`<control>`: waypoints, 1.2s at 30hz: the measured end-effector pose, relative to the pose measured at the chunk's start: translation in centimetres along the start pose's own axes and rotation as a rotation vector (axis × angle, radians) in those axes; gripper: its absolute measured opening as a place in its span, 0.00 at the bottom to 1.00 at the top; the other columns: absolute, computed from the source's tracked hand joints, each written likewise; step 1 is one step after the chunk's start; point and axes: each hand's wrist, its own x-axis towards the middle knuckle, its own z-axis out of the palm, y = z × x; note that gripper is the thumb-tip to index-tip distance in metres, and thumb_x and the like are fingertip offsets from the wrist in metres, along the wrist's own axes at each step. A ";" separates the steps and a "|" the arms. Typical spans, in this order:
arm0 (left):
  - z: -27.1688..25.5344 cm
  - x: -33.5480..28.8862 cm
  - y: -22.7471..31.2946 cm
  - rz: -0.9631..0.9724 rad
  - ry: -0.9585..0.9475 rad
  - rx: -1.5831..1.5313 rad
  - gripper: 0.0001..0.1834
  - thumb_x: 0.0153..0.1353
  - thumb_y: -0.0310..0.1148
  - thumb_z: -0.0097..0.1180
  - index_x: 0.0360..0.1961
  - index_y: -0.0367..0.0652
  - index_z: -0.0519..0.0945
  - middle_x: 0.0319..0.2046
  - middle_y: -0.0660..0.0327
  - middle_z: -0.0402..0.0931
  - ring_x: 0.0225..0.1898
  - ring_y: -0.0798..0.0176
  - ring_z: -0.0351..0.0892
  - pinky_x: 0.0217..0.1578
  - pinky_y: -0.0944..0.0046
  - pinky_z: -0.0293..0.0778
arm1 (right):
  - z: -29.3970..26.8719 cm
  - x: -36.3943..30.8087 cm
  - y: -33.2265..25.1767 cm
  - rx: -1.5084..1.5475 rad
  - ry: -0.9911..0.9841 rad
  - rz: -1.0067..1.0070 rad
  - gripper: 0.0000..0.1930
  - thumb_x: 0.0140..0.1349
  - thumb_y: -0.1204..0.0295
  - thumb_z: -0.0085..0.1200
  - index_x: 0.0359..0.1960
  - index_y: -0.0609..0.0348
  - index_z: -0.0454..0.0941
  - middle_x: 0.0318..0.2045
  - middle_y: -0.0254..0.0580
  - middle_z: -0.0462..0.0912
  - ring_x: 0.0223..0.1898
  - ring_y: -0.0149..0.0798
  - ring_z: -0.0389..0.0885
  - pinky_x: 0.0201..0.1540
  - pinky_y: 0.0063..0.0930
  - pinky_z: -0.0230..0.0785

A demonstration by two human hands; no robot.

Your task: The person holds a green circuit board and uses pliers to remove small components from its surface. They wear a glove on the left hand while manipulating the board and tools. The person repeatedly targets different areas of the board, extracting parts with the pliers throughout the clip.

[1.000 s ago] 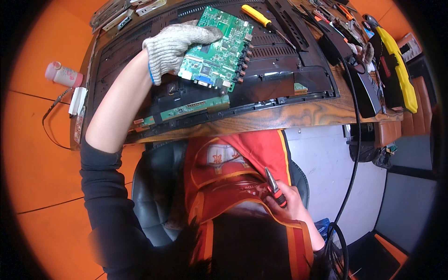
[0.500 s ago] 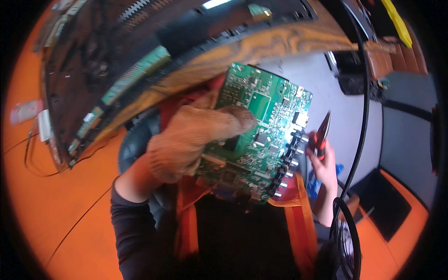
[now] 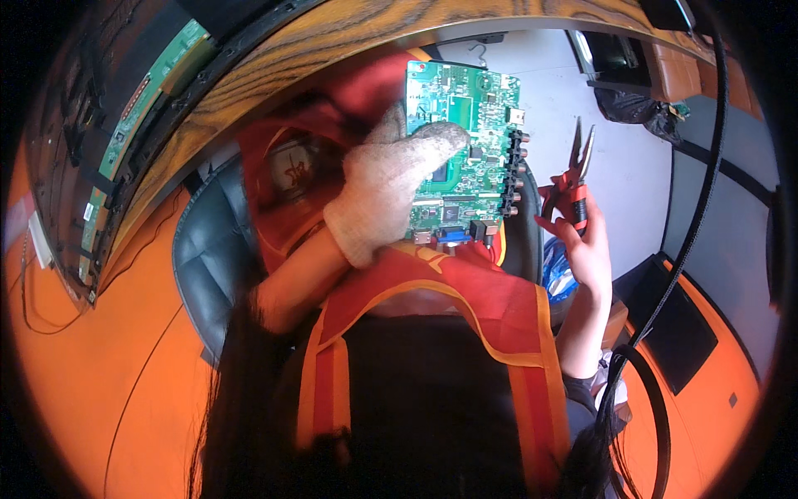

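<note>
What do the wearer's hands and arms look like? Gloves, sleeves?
Left hand: pale knit glove, smudged grey at the thumb. Right hand: no glove. Both forearms uncovered; a dark sleeve shows near the right elbow. Left sleeve edge is lost in shadow.

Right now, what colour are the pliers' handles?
The pliers' handles are red and black, seen best in the head view.

Circuit board (image 3: 490, 137), centre: green, black sockets (image 3: 510, 176) down its right edge, blue port (image 3: 453, 235) at the bottom
Gloved left hand (image 3: 384, 190): off-white, grey smudges on the thumb
Pliers (image 3: 575, 187), right of centre: red-and-black handles, silver nose
Apron (image 3: 503, 312): red, orange edging
Tabletop (image 3: 416, 27), top: brown, dark wavy grain
</note>
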 end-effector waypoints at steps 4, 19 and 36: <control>-0.4 -0.7 0.1 -0.001 0.077 0.066 0.16 0.60 0.27 0.54 0.50 0.41 0.71 0.38 0.60 0.77 0.33 0.67 0.79 0.31 0.66 0.79 | 1.9 0.7 -1.9 -0.226 0.177 -0.339 0.27 0.49 0.89 0.42 0.54 0.58 0.67 0.47 0.46 0.75 0.47 0.36 0.76 0.51 0.32 0.69; 0.9 -3.3 0.4 0.022 0.046 0.110 0.19 0.56 0.21 0.55 0.50 0.38 0.73 0.38 0.59 0.80 0.34 0.65 0.80 0.35 0.64 0.79 | 2.1 1.4 -6.2 -1.146 0.496 -0.785 0.29 0.44 0.85 0.64 0.51 0.48 0.79 0.46 0.44 0.69 0.48 0.41 0.73 0.50 0.34 0.69; 1.5 -3.4 0.3 0.002 0.071 0.137 0.18 0.61 0.22 0.50 0.53 0.40 0.70 0.38 0.59 0.78 0.33 0.67 0.79 0.31 0.67 0.78 | 1.7 1.9 -7.2 -1.289 0.457 -0.900 0.29 0.40 0.82 0.67 0.48 0.44 0.82 0.41 0.42 0.73 0.41 0.38 0.75 0.41 0.27 0.72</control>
